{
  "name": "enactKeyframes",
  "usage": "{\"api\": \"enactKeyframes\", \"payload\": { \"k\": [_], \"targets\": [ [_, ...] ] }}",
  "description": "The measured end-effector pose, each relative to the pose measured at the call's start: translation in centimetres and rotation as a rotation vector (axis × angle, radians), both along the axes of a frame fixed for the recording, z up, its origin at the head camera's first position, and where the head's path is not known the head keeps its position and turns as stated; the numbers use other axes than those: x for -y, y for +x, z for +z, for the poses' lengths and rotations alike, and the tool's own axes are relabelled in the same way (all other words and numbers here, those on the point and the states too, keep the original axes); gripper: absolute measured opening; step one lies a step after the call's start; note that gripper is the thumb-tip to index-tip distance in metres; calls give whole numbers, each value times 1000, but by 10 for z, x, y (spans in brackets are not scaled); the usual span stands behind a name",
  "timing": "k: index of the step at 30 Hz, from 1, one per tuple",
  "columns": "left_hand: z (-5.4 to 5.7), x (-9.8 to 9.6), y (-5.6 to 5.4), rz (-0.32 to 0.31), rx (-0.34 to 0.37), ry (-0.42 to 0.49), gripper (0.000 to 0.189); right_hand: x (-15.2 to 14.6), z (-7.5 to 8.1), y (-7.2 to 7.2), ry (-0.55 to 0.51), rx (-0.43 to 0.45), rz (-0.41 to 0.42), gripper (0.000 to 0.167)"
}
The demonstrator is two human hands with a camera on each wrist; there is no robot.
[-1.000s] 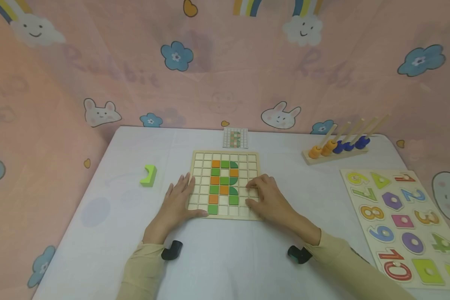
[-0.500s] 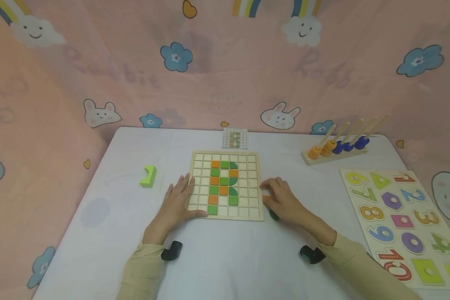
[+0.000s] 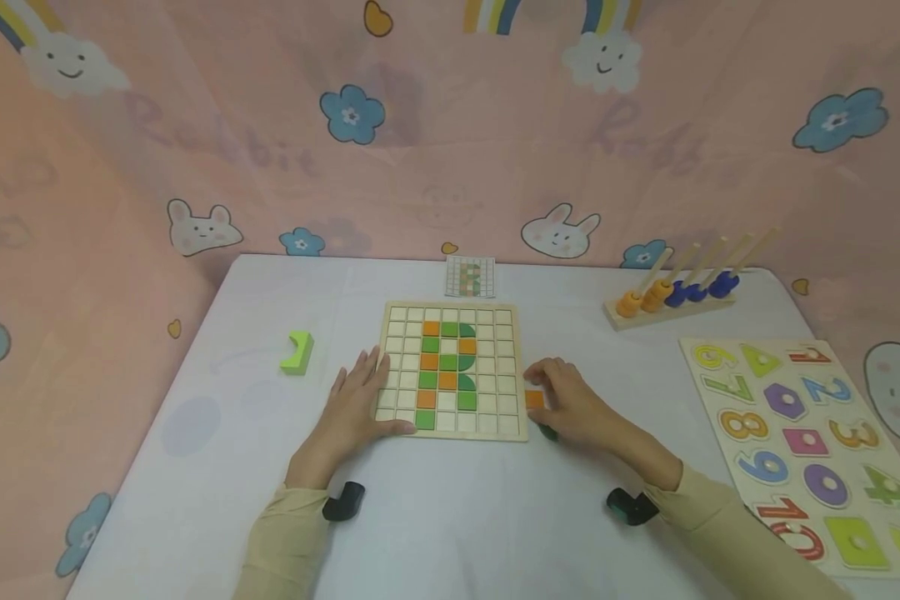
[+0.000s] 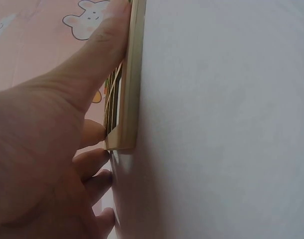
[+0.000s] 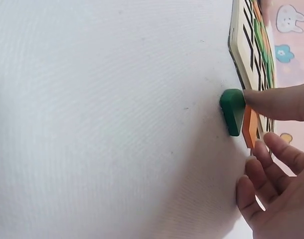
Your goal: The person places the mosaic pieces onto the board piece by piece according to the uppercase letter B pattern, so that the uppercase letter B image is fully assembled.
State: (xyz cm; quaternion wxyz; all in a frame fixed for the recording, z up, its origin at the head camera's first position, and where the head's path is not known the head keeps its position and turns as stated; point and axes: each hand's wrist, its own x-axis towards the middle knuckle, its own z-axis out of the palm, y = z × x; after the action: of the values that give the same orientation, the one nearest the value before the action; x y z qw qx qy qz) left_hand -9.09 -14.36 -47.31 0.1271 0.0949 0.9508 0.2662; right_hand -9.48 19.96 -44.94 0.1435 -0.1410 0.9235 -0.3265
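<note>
A square wooden grid board (image 3: 487, 435) lies mid-table, with orange, green and dark green pieces set in its cells. My left hand (image 3: 348, 411) rests at its left front corner, fingers fairly straight along the side and thumb at the front edge. Just off the board's right side, my right hand (image 3: 570, 404) reaches over a loose orange square tile (image 3: 534, 400). In the right wrist view the thumb is at one end of that tile, while the other fingers stand apart from the thumb. A dark green piece with a curved edge (image 5: 233, 112) lies beside the tile, partly under the hand in the head view.
Behind the board lies a small pattern card (image 3: 470, 277). A lime green arch block (image 3: 297, 352) sits to the left. At the back right stands a peg stand with orange and blue beads (image 3: 671, 310); a number puzzle board (image 3: 795, 525) lies along the right.
My right hand has moved right, from over the board's right columns to beside the board, where the orange tile and dark green piece now show. My left hand has stayed put.
</note>
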Motion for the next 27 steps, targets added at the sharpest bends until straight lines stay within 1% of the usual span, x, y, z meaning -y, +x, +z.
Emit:
{"api": "enactKeyframes", "payload": {
  "k": [6,12,18,27],
  "targets": [
    [1,1,0,-3,0,-1,122,0,-1,1,-11,-15,-3,43],
    [0,-1,0,-5,-2,-3,122,-2,-5,2,-21,-28,-20,37],
    [0,-1,0,-4,-4,6,122,-3,-7,2,-32,-49,-36,34],
    [1,0,2,-2,-5,8,123,0,-7,3,-39,-48,-61,31]
  ]
}}
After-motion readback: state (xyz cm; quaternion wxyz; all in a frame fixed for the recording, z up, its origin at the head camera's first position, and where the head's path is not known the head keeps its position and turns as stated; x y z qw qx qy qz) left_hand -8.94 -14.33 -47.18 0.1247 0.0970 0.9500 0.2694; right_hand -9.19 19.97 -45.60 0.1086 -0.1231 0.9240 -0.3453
